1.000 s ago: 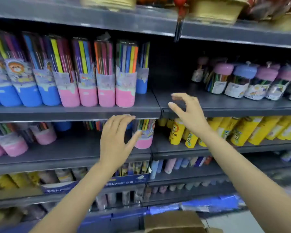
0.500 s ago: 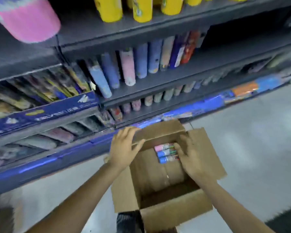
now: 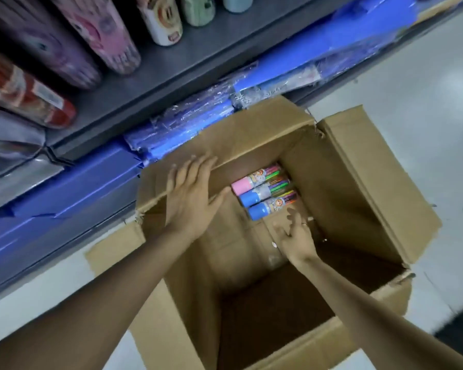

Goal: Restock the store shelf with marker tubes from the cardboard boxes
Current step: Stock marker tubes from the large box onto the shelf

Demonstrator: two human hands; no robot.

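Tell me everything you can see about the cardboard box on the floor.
The cardboard box is plain brown corrugated card, standing open on the pale floor against the shelf base, flaps folded outward with torn corners. It is deep and mostly empty: three marker tubes lie side by side at its bottom. The left hand presses the far-left flap; the right hand reaches inside, open.

No text can be read on the marker tubes (labels too blurred).

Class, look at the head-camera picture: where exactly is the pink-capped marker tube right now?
The pink-capped marker tube lies inside the open brown cardboard box, against its far wall, beside two blue-capped marker tubes, just right of the left hand.
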